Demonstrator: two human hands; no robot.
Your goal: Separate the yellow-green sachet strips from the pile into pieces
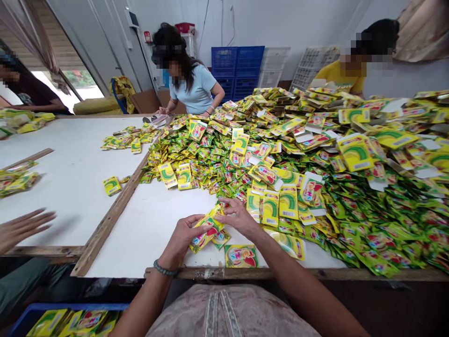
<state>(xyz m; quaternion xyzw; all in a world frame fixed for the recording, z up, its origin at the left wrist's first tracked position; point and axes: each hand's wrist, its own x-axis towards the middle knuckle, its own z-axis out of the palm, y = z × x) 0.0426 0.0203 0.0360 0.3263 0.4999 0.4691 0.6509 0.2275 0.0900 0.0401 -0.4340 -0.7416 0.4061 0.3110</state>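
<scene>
My left hand is closed on a small stack of yellow-green sachets just above the near edge of the white table. My right hand pinches the top end of the same stack, fingers curled. A loose sachet lies flat on the table below my hands, with another one under the stack. A huge heap of the same sachets and yellow cards spreads to the right and behind.
A wooden strip divides the table. Another person's open hand reaches in at the left. Two people work at the far side, one more at far left. A blue crate with sachets stands below; blue and white crates stand at the wall.
</scene>
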